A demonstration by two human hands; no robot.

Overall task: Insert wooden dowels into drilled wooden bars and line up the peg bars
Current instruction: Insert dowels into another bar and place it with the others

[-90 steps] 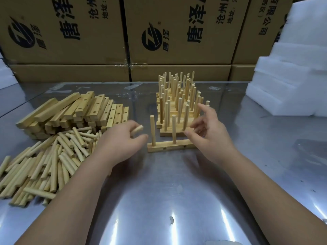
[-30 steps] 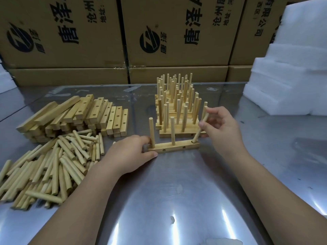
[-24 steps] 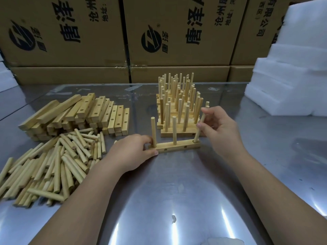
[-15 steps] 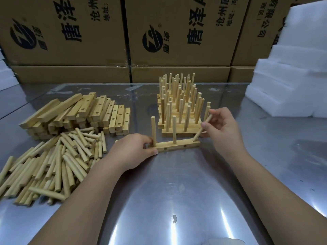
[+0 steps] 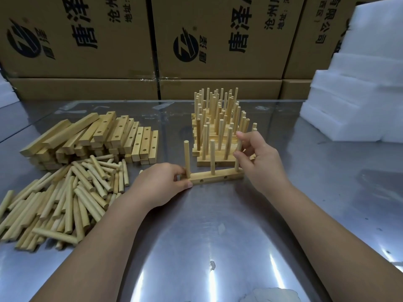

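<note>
A drilled wooden bar (image 5: pixel 218 178) lies across the steel table in front of me. Two dowels stand upright in it, one at its left end (image 5: pixel 186 159) and one in the middle (image 5: pixel 212 156). My left hand (image 5: pixel 160 186) grips the bar's left end. At the bar's right end a third dowel (image 5: pixel 238 158) stands nearly upright, pinched by my right hand (image 5: pixel 258 162). Right behind the bar stands a block of finished peg bars (image 5: pixel 220 129) packed with upright dowels.
A heap of loose dowels (image 5: pixel 61 197) lies at the left, with a stack of drilled bars (image 5: pixel 91 138) behind it. White foam blocks (image 5: pixel 357 88) stand at the right. Printed cardboard boxes (image 5: pixel 196 44) line the table's far edge.
Three seconds ago my left hand held a loose dowel; it now grips the bar's end. My right hand has brought the third dowel from a tilt to nearly upright at the right end.
</note>
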